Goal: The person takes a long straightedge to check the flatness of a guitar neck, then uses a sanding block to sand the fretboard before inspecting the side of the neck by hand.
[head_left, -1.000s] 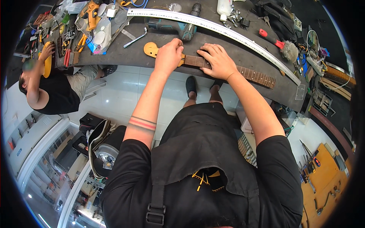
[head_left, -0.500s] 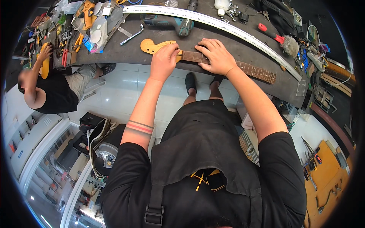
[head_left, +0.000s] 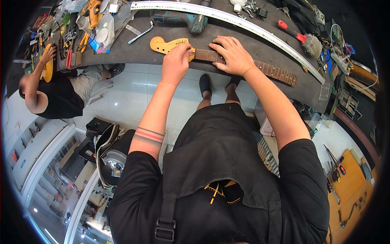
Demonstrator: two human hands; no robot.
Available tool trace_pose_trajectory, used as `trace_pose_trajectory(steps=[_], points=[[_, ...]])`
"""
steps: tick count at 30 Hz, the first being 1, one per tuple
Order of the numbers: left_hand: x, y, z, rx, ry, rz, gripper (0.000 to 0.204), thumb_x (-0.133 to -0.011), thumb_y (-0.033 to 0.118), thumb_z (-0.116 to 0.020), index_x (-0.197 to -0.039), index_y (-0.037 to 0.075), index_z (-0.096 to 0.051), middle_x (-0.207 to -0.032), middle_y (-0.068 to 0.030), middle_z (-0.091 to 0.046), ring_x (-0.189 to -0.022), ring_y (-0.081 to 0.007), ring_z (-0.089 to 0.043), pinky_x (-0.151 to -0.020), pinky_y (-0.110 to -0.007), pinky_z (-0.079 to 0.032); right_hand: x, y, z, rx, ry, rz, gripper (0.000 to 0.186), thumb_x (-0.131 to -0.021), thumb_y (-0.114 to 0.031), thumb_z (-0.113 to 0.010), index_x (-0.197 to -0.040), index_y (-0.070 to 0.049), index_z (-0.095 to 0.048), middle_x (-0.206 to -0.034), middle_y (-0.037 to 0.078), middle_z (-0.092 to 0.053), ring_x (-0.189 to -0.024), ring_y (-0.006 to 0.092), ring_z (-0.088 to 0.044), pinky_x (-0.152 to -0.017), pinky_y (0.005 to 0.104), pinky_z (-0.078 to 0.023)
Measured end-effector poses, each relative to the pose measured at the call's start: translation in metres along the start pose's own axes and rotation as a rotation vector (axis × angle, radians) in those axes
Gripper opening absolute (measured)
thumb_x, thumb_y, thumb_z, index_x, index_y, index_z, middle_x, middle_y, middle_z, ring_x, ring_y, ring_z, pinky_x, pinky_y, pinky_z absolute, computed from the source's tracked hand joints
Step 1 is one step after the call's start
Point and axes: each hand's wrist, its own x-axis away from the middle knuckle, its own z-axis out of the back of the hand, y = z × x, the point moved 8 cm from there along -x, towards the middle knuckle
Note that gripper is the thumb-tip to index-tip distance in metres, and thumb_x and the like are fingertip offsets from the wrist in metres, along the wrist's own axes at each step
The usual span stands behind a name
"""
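Note:
A guitar neck with a dark fretboard (head_left: 276, 73) and a yellow headstock (head_left: 158, 43) lies along the near edge of the workbench, headstock to the left. My left hand (head_left: 177, 61) is closed in a pinch where the headstock meets the fretboard. What its fingertips hold, if anything, is too small and hidden to make out. My right hand (head_left: 233, 57) rests across the fretboard to the right of it, fingers spread over the far side and thumb at the near side. Between the hands a short stretch of frets shows.
Behind the neck lie a long white ruler (head_left: 243, 28), a teal power drill (head_left: 195, 22) and a metal wrench (head_left: 141, 34). A red-handled brush (head_left: 302, 38) sits at the right. Tools crowd the left, where another person (head_left: 53, 95) holds a yellow object (head_left: 49, 70).
The whole view has shifted slightly, bringing the bench items a little higher. Both hands keep nearly the same places on the guitar neck, with only small finger movement.

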Motion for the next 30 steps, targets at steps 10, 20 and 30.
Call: trace_pose_trajectory(steps=[10,20,30], points=[[-0.031,-0.036,-0.018,0.172,-0.190,0.367,0.011,-0.106,0.011,-0.068,-0.115,0.006,-0.068,-0.097,-0.0157,-0.077,-0.089,-0.0367,-0.074,-0.080,-0.045,-0.057,0.000,-0.001,0.002,0.005,-0.004,-0.006,0.070,-0.087,-0.036,-0.084,-0.151,-0.016,-0.062,-0.154,0.009,-0.058,-0.152,0.0308,-0.050,-0.131,0.0491,-0.036],[-0.040,-0.065,-0.032,0.239,-0.335,0.467,0.012,-0.106,0.014,-0.068,-0.115,0.006,-0.070,-0.100,-0.0166,-0.078,-0.092,-0.0351,-0.075,-0.084,-0.045,-0.057,-0.006,-0.002,0.001,-0.009,-0.002,0.010,0.071,-0.086,-0.034,-0.086,-0.150,-0.014,-0.063,-0.153,0.010,-0.059,-0.151,0.0321,-0.050,-0.129,0.0495,-0.037],[-0.037,-0.050,-0.025,0.250,-0.275,0.384,0.011,-0.106,0.010,-0.069,-0.114,0.004,-0.067,-0.091,-0.0123,-0.072,-0.086,-0.0270,-0.071,-0.081,-0.042,-0.056,-0.006,-0.006,0.006,-0.037,0.001,0.005,0.071,-0.083,-0.031,-0.087,-0.147,-0.012,-0.064,-0.150,0.012,-0.059,-0.151,0.0342,-0.050,-0.130,0.0522,-0.036]])
